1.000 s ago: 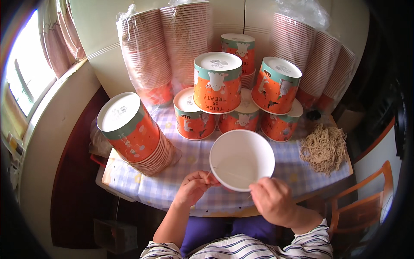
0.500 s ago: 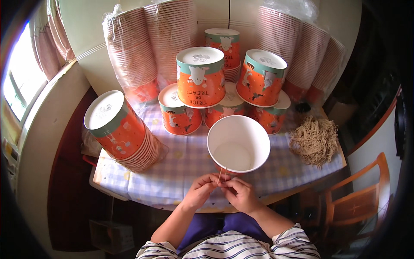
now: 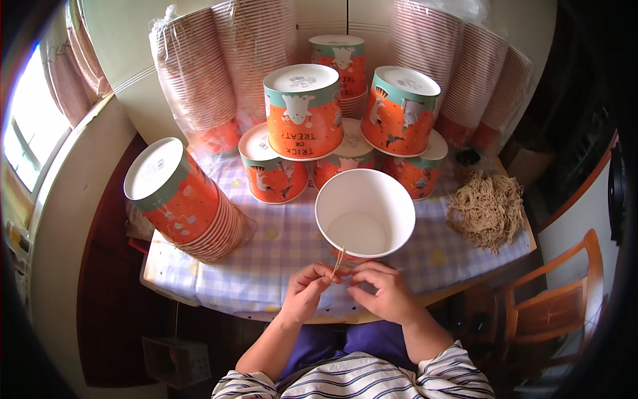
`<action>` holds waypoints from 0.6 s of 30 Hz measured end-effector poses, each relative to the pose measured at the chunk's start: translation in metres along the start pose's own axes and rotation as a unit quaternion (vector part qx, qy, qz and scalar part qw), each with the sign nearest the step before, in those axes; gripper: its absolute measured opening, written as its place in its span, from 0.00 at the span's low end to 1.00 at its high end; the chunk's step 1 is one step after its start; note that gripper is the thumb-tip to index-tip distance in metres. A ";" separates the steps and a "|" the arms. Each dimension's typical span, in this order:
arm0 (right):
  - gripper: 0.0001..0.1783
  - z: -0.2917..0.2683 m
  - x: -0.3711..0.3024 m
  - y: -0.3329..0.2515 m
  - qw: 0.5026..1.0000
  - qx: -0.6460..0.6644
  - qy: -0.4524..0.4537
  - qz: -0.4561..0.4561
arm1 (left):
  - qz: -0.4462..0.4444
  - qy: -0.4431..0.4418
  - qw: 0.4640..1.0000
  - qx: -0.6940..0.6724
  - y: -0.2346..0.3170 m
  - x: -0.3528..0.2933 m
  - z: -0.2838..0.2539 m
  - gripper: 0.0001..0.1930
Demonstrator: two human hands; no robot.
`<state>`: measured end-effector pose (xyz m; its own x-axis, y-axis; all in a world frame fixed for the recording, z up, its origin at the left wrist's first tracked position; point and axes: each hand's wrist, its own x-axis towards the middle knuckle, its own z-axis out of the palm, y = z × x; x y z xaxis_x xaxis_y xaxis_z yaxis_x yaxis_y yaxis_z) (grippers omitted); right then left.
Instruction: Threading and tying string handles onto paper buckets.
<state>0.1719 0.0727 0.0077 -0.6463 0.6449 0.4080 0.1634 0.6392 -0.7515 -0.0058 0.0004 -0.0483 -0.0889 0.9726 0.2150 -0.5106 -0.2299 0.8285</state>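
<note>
A paper bucket (image 3: 365, 211) with a white inside stands mouth up at the table's near edge. From its front rim hangs a thin beige cord (image 3: 339, 259), doubled into a narrow loop. My left hand (image 3: 307, 290) pinches the lower part of this cord between thumb and fingertips. Just right of it, my right hand (image 3: 384, 292) is at the bucket's front wall, its thumb parted from curved fingers and nothing visible in them. Its fingertips are close to the wall; whether they touch it I cannot tell.
Upside-down orange and green buckets (image 3: 306, 123) are piled behind. A leaning nested stack (image 3: 183, 199) stands left, and a heap of beige cords (image 3: 487, 211) lies right. Tall bagged bucket stacks (image 3: 193, 73) line the back. A wooden chair (image 3: 555, 299) is beside the table.
My right hand has let go of the cord and moved slightly right, its fingers opening. My left hand keeps its pinch. The view has shifted slightly.
</note>
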 end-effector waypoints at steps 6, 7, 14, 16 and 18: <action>0.06 0.007 0.001 -0.010 0.978 0.169 0.078 0.097 | -0.001 0.029 0.993 0.112 0.007 0.000 0.018 0.04; 0.06 0.011 0.001 -0.012 0.976 0.167 0.088 0.104 | 0.014 0.044 0.991 0.125 0.005 0.000 0.022 0.04; 0.09 0.033 0.000 -0.006 0.983 0.105 0.142 0.054 | 0.069 0.075 0.953 0.287 0.001 -0.004 0.018 0.03; 0.09 0.035 0.000 -0.002 0.983 0.100 0.151 0.040 | 0.093 0.069 0.930 0.350 0.005 -0.002 0.019 0.04; 0.09 0.035 0.000 0.002 0.985 0.075 0.153 0.018 | 0.088 0.067 0.927 0.359 0.012 -0.002 0.025 0.05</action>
<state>0.1458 0.0588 -0.0118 -0.3833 0.7769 0.4996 0.0554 0.5592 -0.8272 0.0091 -0.0055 -0.0259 -0.2469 0.9024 0.3531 0.2189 -0.3030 0.9275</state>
